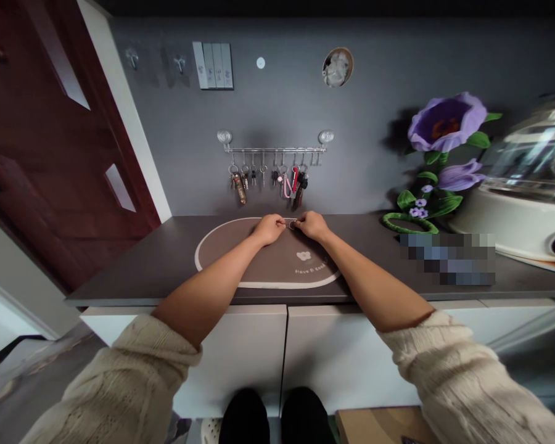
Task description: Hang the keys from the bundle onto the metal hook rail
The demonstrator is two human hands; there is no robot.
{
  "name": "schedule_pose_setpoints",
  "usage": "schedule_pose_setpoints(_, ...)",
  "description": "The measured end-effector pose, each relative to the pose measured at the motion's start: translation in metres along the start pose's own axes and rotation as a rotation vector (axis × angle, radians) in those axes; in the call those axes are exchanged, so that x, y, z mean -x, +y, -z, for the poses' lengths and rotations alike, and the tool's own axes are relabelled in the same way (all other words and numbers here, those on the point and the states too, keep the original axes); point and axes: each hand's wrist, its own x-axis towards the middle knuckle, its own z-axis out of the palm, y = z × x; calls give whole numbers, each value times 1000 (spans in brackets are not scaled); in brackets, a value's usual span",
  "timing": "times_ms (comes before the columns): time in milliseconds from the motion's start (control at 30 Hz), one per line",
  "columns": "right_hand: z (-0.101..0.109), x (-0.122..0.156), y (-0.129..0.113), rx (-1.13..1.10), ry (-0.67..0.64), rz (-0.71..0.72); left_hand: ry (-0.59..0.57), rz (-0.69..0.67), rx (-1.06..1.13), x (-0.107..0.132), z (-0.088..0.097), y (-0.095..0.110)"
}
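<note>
Both of my hands meet over the back of a brown oval mat (pixel 240 253) with a pale rim. My right hand (pixel 312 225) pinches a small metal key ring (pixel 291 226) between thumb and fingers. Just left of the ring, my left hand (pixel 270 229) is closed in a pinch; what sits in its fingertips is too small to make out. Above the hands, a metal hook rail (pixel 277 150) on the grey wall carries several key bunches, among them one with a red tag (pixel 295 179) and one with a brown fob (pixel 240 188).
The mat lies on a dark countertop (pixel 370 259) over white cabinet doors (pixel 240 333). To the right stand a purple artificial flower (pixel 448 123) and a white appliance with a clear cover (pixel 513 209). A dark red door (pixel 41 154) is at left. A cardboard box (pixel 379 425) lies below.
</note>
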Motion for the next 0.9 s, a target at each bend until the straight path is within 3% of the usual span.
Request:
schedule_pose_setpoints(400,0,-1,9,-349,-15,-8,49,-7,72,-4,0,-3)
schedule_pose_setpoints(667,-1,-1,11,-774,-57,-53,96,26,242,-2,2,2)
schedule_pose_setpoints(900,6,3,5,-946,-82,-74,80,39,427,-1,2,7)
